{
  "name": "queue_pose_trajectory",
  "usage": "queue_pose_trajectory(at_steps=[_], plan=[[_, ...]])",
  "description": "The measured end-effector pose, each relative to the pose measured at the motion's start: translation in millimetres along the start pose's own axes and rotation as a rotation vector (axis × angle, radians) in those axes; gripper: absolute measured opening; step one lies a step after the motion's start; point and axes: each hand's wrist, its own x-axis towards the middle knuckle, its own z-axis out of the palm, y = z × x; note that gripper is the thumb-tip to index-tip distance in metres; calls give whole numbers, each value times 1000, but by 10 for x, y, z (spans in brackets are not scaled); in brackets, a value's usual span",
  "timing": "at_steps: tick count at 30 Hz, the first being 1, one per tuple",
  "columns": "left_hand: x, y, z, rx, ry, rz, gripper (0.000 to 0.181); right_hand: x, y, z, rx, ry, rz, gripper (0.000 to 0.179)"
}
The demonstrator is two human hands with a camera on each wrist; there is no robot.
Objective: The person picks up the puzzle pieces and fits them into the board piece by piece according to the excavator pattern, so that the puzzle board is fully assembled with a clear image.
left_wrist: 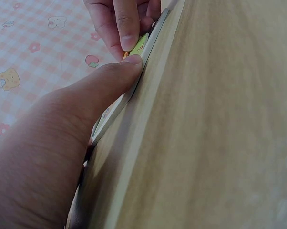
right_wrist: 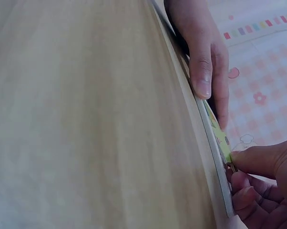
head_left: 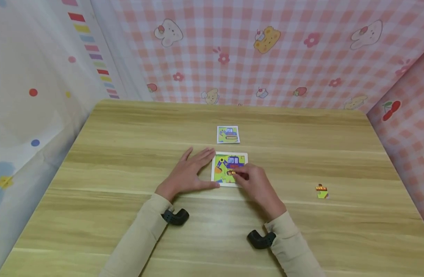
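Note:
A small puzzle board [head_left: 232,153] with a white rim lies on the table, its picture a blue digger on yellow-green. My left hand [head_left: 187,173] is spread at the board's left side, fingertips by the upper left corner and thumb on the near edge. Between thumb and fingers, my right hand [head_left: 255,181] pinches a puzzle piece [left_wrist: 140,44] over the lower part of the picture. That puzzle piece [right_wrist: 226,149] shows yellow-green and sits tilted against the board; the fingers hide part of it.
Behind the board lies a square picture card [head_left: 228,134] with a similar digger. Off to the right on the wooden table [head_left: 288,238] is loose puzzle material [head_left: 322,194], green with an orange-red band; whether it is one piece or two I cannot tell. Patterned cloth hangs around the table.

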Motion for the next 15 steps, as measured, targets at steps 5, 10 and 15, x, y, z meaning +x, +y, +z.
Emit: queue_pose_trajectory(at_steps=[5, 10, 15], plan=[[4, -3, -5, 3, 0, 2, 109, 2, 7, 17, -28, 24, -43, 19], [3, -3, 0, 8, 0, 6, 109, -3, 4, 22, -37, 20, -33, 18], [3, -9, 2, 11, -2, 6, 109, -5, -7, 36, -38, 29, -26, 18]])
